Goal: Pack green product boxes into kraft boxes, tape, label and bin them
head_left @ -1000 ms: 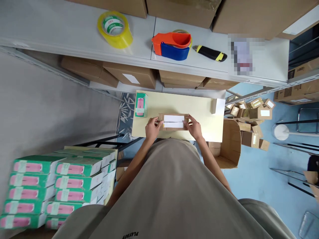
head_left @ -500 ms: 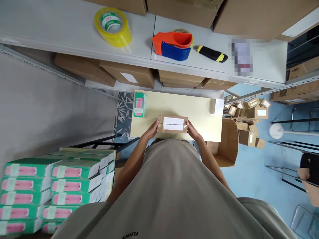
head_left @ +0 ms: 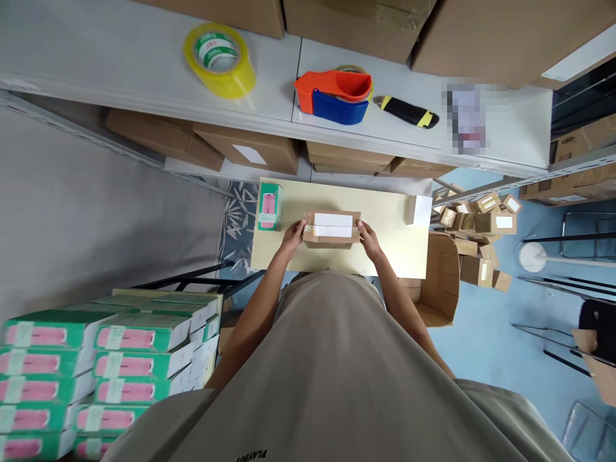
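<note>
A small cardboard box point(head_left: 332, 240) with a white label point(head_left: 332, 225) on its top is held over the pale yellow table point(head_left: 394, 250). My left hand point(head_left: 294, 235) grips its left end and my right hand point(head_left: 368, 239) its right end, the fingers of each closed against the cardboard. Clear tape shows at the box's left end. Left of my left hand stands a green box point(head_left: 269, 206) with a pink picture, and a white box point(head_left: 419, 210) sits at the table's right end.
On the shelf point(head_left: 269, 83) above lie a yellow tape roll point(head_left: 231, 80), an orange-and-blue tape dispenser point(head_left: 334, 96) and a utility knife point(head_left: 408, 111). Stacked green boxes point(head_left: 125, 337) stand lower left. An open carton point(head_left: 440, 276) and a pile of parcels point(head_left: 481, 263) are right.
The box's top flaps have come together, with the two label halves meeting. My hands have shifted to the box's ends, and the box has moved slightly away from my body.
</note>
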A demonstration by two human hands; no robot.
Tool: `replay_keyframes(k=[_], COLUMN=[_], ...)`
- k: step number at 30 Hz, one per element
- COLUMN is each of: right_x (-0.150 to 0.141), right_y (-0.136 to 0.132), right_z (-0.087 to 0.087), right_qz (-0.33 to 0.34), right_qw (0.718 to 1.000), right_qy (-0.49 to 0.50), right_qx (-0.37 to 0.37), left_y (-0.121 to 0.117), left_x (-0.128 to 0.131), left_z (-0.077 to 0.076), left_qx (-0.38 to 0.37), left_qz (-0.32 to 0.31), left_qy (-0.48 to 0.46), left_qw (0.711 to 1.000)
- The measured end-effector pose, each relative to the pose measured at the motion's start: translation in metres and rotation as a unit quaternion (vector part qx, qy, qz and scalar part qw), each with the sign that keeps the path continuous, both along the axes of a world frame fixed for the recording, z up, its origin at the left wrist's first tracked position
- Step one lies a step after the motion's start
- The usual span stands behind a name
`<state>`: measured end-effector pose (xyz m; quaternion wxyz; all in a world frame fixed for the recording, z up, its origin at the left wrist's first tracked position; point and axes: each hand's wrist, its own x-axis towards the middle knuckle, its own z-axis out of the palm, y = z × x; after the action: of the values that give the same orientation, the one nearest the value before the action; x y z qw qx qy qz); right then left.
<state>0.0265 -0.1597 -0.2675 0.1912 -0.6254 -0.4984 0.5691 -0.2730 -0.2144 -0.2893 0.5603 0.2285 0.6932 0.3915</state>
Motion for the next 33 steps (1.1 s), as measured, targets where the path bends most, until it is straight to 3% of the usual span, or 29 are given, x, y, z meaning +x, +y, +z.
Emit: replay_keyframes(k=[4,9,15,19,22,25,29,31,33], right_x=[-0.006,-0.009,-0.007,-0.014,-0.021,-0.033,-0.068,-0.094,-0.12], right_y=[0.021,0.021,0.01,0.014,0.022,0.044,0.107,0.146,0.182], right_z=[-0.008,-0.009,0.002,0.02,0.049,0.098,0.182,0.216,0.237], right_qz=[-0.035,-0.027,-0.011,0.009,0.018,0.056,0.116,0.148,0.197], right_qw=[0.998,0.999,0.998,0.991,0.983,0.961,0.863,0.816,0.788], right_qy=[0.038,0.01,-0.065,-0.132,-0.17,-0.185,-0.195,-0.24,-0.308], right_qx=[-0.034,-0.018,0.0,0.025,0.07,0.198,0.452,0.504,0.495], left_y=[0.018,0.016,0.009,0.014,0.021,0.037,0.084,0.112,0.135], left_x=[0.003,0.006,0.005,0.002,-0.003,-0.008,-0.01,-0.007,-0.002], left_z=[-0.003,0.003,0.015,0.022,0.034,0.058,0.112,0.142,0.169], left_qx=[-0.011,-0.005,0.015,0.012,0.037,0.104,0.243,0.306,0.353], left_qz=[0.029,0.017,-0.019,-0.032,-0.038,-0.049,-0.045,-0.026,-0.002], left_qy=[0.041,0.052,0.062,0.086,0.121,0.202,0.281,0.286,0.277], left_qw=[0.999,0.998,0.998,0.996,0.991,0.973,0.927,0.908,0.894])
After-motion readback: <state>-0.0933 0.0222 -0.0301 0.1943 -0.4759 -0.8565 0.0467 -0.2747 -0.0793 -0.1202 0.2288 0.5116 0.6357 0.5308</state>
